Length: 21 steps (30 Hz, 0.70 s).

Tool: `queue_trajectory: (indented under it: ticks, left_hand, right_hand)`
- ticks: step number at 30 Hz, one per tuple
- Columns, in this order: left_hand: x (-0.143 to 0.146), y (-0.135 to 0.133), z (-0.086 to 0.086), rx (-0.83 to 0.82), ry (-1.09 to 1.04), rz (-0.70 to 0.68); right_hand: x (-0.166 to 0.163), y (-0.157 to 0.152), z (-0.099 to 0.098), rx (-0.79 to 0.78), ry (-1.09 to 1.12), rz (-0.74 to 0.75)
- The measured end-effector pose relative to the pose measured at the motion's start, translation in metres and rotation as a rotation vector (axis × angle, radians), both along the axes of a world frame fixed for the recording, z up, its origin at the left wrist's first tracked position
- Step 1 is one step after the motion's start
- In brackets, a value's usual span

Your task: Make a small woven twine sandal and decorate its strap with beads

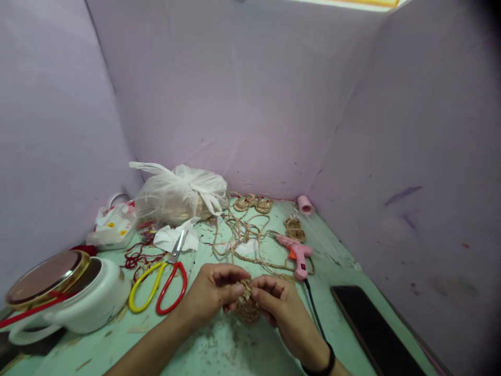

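Between both hands is a small coiled piece of tan braided straw cord [248, 312], held just above the green tabletop. My left hand [213, 292] pinches its upper left side between thumb and fingers. On the right, my right hand [279, 303] grips the upper right edge with thumb and fingertips; a black band circles that wrist. The fingers hide part of the coil. Beyond the hands, loose braided cord [235, 235] lies in loops. A pink glue gun [299, 254] rests just past my right hand, and scissors [178, 261] with yellow and red handles lie left of my left hand.
A white mug [94, 303] and a round gold-rimmed lid [47, 279] stand at left. Behind are a tied plastic bag [180, 193], crumpled tissue [172, 237] and red yarn [139, 258]. Finished-looking coils [263, 205] and a pink spool [305, 205] sit far back; a phone [373, 329] lies right.
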State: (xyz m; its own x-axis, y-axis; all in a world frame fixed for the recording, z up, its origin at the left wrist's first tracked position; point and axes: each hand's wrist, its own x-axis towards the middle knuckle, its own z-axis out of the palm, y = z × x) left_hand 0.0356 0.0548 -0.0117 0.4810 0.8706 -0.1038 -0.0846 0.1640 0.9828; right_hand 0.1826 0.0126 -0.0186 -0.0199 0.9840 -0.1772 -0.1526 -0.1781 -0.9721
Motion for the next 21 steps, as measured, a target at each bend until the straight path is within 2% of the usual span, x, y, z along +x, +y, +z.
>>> queue_trajectory:
  ticks: [5, 7, 10, 15, 21]
  left_hand:
    - [0.001, -0.002, 0.008, 0.015, 0.086, 0.007]
    - [0.001, -0.006, 0.01, 0.068, 0.117, 0.001]
    - [0.002, -0.015, 0.014, 0.256, 0.175, 0.006]
    - [0.002, -0.028, 0.021, 0.573, 0.217, -0.033]
    - [0.002, -0.028, 0.015, 0.589, 0.127, 0.044]
  right_hand:
    - [0.002, -0.003, 0.002, 0.05, -0.005, 0.108]
    - [0.003, -0.006, 0.003, 0.04, -0.012, 0.141]
    - [0.006, -0.009, 0.003, -0.013, 0.003, 0.166]
    - [0.009, -0.014, 0.003, -0.132, 0.159, 0.265]
    - [0.012, -0.015, -0.006, -0.066, 0.033, 0.207]
